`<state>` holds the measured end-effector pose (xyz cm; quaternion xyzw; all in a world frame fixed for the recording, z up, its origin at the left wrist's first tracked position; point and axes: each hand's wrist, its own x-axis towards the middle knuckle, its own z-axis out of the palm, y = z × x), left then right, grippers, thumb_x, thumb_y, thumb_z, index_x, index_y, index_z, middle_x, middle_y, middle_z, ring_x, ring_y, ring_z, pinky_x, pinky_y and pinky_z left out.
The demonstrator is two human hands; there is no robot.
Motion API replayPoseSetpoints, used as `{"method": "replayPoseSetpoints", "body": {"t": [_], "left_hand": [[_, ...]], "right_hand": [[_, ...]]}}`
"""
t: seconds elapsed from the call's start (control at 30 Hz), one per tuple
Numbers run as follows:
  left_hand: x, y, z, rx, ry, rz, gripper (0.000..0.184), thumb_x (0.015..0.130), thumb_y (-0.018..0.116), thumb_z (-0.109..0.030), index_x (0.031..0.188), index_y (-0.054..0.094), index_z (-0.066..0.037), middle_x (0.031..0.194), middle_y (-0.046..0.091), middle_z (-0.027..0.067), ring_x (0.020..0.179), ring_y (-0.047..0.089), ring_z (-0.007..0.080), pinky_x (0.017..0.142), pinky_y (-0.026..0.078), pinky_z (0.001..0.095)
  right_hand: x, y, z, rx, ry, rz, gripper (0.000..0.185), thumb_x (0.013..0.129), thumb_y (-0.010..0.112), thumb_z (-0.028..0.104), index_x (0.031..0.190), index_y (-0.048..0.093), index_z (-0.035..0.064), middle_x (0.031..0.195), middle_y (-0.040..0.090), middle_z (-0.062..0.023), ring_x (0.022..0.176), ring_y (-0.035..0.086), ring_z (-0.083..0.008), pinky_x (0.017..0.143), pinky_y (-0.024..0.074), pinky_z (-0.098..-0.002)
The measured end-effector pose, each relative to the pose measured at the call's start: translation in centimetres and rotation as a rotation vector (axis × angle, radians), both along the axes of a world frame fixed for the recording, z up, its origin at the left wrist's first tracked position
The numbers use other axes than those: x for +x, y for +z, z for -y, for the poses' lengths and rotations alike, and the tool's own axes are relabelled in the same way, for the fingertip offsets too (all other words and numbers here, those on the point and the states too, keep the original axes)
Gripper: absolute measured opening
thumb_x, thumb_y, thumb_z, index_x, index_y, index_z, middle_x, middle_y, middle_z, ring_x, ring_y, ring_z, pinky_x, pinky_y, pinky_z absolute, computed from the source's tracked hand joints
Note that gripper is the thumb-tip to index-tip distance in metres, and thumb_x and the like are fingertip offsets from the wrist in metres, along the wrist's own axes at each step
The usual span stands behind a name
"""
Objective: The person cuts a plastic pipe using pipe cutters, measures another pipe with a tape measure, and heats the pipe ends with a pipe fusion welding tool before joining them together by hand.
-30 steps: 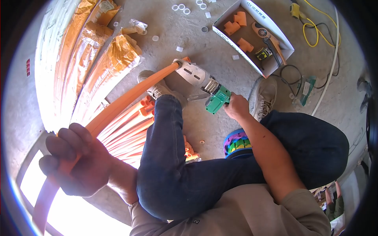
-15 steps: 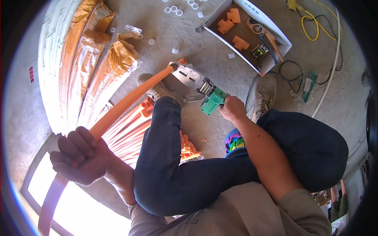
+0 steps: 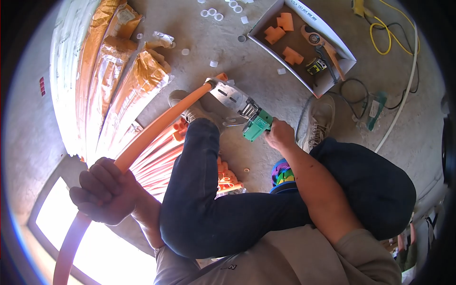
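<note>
My left hand (image 3: pixel 107 192) is wrapped round a long orange pipe (image 3: pixel 161 124) at the lower left. The pipe slants up to the right, and its upper end meets the metal plate of a green pipe welding tool (image 3: pixel 257 125). My right hand (image 3: pixel 279 135) is closed round the tool's handle, its fingers partly hidden. Beyond the plate, a short orange piece (image 3: pixel 222 76) shows on the other side, in line with the pipe.
Wrapped pipe bundles (image 3: pixel 137 78) lie at the left, with loose orange pipes (image 3: pixel 164 154) beside my leg. A cardboard box (image 3: pixel 327 86) holds orange tee fittings, a pipe cutter and a tape measure. White rings, cables and a green packet (image 3: pixel 374 109) lie on the floor.
My left hand has moved right and slightly up in view with the pipe. The tool and my right hand have shifted slightly left; the pipe still meets the plate.
</note>
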<state>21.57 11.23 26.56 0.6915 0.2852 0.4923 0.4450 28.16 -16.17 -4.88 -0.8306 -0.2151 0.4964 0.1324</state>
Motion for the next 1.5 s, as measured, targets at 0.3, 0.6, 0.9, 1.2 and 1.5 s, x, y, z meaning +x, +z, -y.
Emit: {"method": "replayPoseSetpoints", "body": {"t": [0.3,0.6,0.9,1.2,1.5], "left_hand": [[0.6,-0.3,0.6,0.047,0.066,-0.027,0.038,0.102,0.04,-0.025,0.066,0.03,-0.019,0.057,0.026,-0.0035,0.044,0.021,0.0078,0.042,0.022,0.0249],[0.4,-0.5,0.9,0.077,0.104,-0.017,0.041,0.105,0.04,-0.03,0.067,0.029,-0.019,0.06,0.025,-0.0037,0.047,0.022,0.0081,0.044,0.023,0.0248],[1.6,-1.6,1.3,0.127,0.215,-0.071,0.038,0.1,0.044,-0.024,0.066,0.029,-0.019,0.061,0.026,-0.0025,0.049,0.025,0.0097,0.046,0.026,0.0255],[-1.0,-3.7,-2.0,-0.077,0.105,0.133,0.029,0.089,0.053,-0.01,0.066,0.035,-0.016,0.064,0.033,0.0022,0.053,0.035,0.0148,0.047,0.033,0.0281],[-0.5,-0.3,0.6,-0.098,-0.005,0.124,0.04,0.097,0.044,-0.022,0.062,0.025,-0.02,0.057,0.025,-0.0038,0.048,0.023,0.0087,0.048,0.025,0.0264]], "right_hand": [[0.4,-0.5,0.0,0.0,0.012,-0.018,0.031,0.085,0.066,0.028,0.102,0.065,0.0027,0.09,0.071,-0.0225,0.087,0.069,-0.0407,0.079,0.0554,-0.0499],[0.8,-0.2,0.0,-0.026,0.05,-0.029,0.029,0.087,0.063,0.027,0.104,0.065,0.0035,0.094,0.071,-0.0212,0.091,0.07,-0.0385,0.082,0.0554,-0.0476],[-0.3,-3.3,0.7,0.083,-0.032,-0.098,0.026,0.079,0.067,0.02,0.096,0.068,0.0011,0.09,0.071,-0.0234,0.087,0.07,-0.04,0.077,0.0567,-0.0487],[1.4,-0.9,1.4,0.023,-0.075,-0.004,0.023,0.072,0.065,0.021,0.085,0.071,0.0033,0.088,0.07,-0.0231,0.089,0.07,-0.0401,0.08,0.0564,-0.0474],[0.0,-0.5,-0.2,0.018,-0.005,0.001,0.036,0.081,0.069,0.041,0.093,0.072,0.0075,0.088,0.072,-0.02,0.085,0.07,-0.04,0.077,0.0569,-0.0489]]}}
